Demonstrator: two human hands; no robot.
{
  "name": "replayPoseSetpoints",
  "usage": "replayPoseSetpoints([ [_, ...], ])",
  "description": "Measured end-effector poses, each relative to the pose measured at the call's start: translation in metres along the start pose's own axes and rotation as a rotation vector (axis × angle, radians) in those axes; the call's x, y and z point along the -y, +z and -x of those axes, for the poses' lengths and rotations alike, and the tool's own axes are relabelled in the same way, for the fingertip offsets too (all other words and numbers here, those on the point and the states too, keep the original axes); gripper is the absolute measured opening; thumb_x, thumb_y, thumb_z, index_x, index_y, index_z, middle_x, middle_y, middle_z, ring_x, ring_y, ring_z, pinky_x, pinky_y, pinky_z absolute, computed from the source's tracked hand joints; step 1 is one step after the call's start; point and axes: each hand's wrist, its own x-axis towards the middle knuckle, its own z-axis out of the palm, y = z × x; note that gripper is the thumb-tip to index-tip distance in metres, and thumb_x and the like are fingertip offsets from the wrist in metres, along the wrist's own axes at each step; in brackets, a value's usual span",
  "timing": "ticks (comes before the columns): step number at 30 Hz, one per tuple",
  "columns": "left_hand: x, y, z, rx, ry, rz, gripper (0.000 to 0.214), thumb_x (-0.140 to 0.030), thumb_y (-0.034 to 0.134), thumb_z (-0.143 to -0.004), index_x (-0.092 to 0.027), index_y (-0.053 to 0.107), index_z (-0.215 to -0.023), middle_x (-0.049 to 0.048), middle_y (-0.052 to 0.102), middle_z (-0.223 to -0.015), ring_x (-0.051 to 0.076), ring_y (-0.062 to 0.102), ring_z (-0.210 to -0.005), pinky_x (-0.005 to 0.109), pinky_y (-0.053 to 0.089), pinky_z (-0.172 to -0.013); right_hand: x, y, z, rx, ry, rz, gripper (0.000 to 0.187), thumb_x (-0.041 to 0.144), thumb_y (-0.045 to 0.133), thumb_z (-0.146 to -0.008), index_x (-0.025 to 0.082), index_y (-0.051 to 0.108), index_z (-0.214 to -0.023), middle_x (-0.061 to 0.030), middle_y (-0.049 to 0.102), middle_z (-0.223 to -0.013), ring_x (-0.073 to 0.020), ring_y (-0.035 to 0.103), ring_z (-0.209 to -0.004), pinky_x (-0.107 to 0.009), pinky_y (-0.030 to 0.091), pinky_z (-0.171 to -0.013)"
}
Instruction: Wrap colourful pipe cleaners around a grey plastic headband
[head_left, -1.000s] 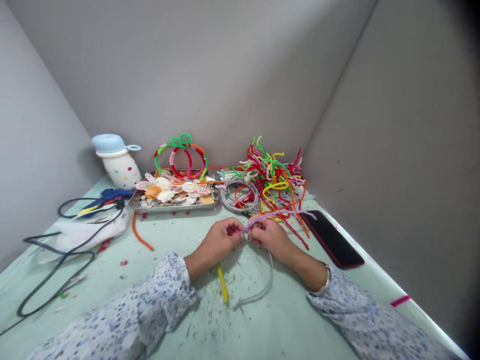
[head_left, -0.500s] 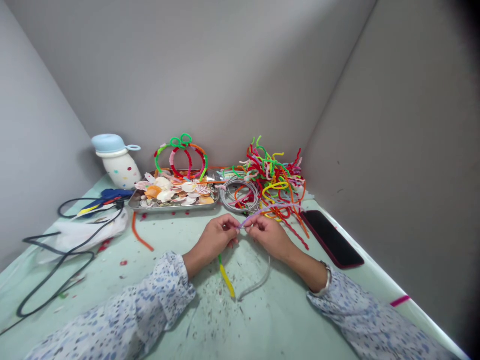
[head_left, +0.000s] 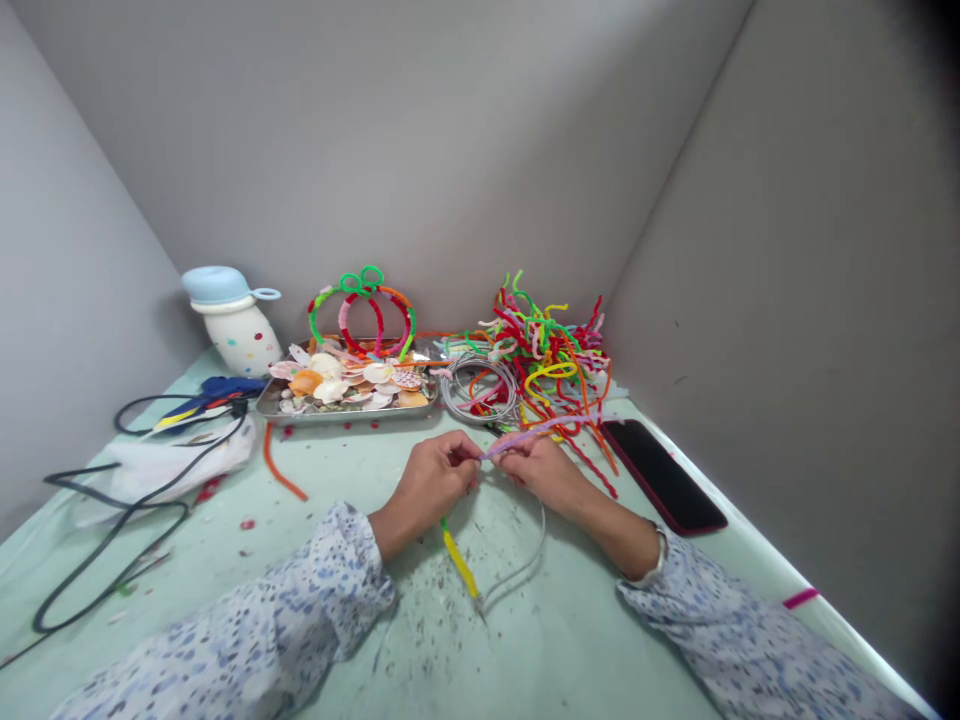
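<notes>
My left hand (head_left: 433, 482) and my right hand (head_left: 541, 468) meet at the middle of the pale green table (head_left: 570, 640), both pinched shut. Between them they hold a lilac pipe cleaner (head_left: 547, 426) that runs up to the right, at the top of a thin grey wire hoop (head_left: 521, 572) that hangs toward me. A yellow and green pipe cleaner (head_left: 459, 562) pokes out below my left hand. Behind my right hand lies a heap of coloured pipe cleaners (head_left: 544, 350).
A metal tray of shells (head_left: 349, 388) stands at the back with pipe-cleaner hoops (head_left: 364, 305) behind it and grey wire coils (head_left: 480, 385) beside it. A white jar with a blue lid (head_left: 232, 320), a glue gun (head_left: 202, 398), black cables (head_left: 112, 520), an orange pipe cleaner (head_left: 281, 470) sit left; a phone (head_left: 664, 475) right.
The hands stay together, shifting slightly. The lilac pipe cleaner's free end swung a little, and the yellow stem and wire hoop below moved slightly to the right.
</notes>
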Motion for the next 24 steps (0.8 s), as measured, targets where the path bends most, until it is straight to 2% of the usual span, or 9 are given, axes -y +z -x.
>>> replayPoseSetpoints([
  [8, 0.0018, -0.0012, 0.0019, -0.029, 0.065, -0.100, 0.017, -0.015, 0.052, -0.071, -0.016, 0.067, -0.078, -0.0011, 0.061, -0.058, 0.010, 0.052, -0.052, 0.020, 0.037, -0.050, 0.0067, -0.0001, 0.0032, -0.003, 0.025, -0.015, 0.011, 0.020, 0.054, -0.069, 0.020, 0.064, -0.073, 0.0052, 0.046, -0.050, -0.0100, 0.038, -0.048, -0.022, 0.025, -0.045],
  [14, 0.0015, -0.0004, 0.0025, -0.035, 0.063, -0.118, 0.018, -0.014, 0.051, -0.071, -0.016, 0.067, -0.080, -0.0017, 0.061, -0.056, 0.010, 0.051, -0.050, 0.019, 0.036, -0.049, 0.0082, -0.0001, 0.0035, 0.017, 0.013, -0.014, 0.012, 0.020, 0.053, -0.069, 0.019, 0.063, -0.076, 0.0058, 0.044, -0.051, -0.0098, 0.036, -0.048, -0.022, 0.025, -0.045],
  [20, 0.0009, -0.0003, -0.0006, 0.002, 0.024, -0.027, 0.013, -0.021, 0.057, -0.074, -0.014, 0.064, -0.081, -0.0002, 0.061, -0.057, 0.010, 0.053, -0.050, 0.020, 0.041, -0.050, 0.0035, -0.0009, 0.0036, -0.014, -0.033, 0.061, 0.012, 0.021, 0.052, -0.072, 0.019, 0.062, -0.077, 0.0052, 0.045, -0.055, -0.0100, 0.038, -0.051, -0.022, 0.027, -0.048],
  [24, -0.0005, -0.0026, -0.0029, 0.038, -0.069, 0.154, 0.020, -0.031, 0.053, -0.080, -0.014, 0.061, -0.086, 0.0013, 0.062, -0.056, 0.012, 0.056, -0.049, 0.022, 0.045, -0.050, 0.0001, -0.0002, 0.0028, -0.014, -0.032, 0.094, 0.017, 0.029, 0.054, -0.075, 0.019, 0.065, -0.082, 0.0056, 0.043, -0.053, -0.0100, 0.036, -0.049, -0.023, 0.026, -0.047],
])
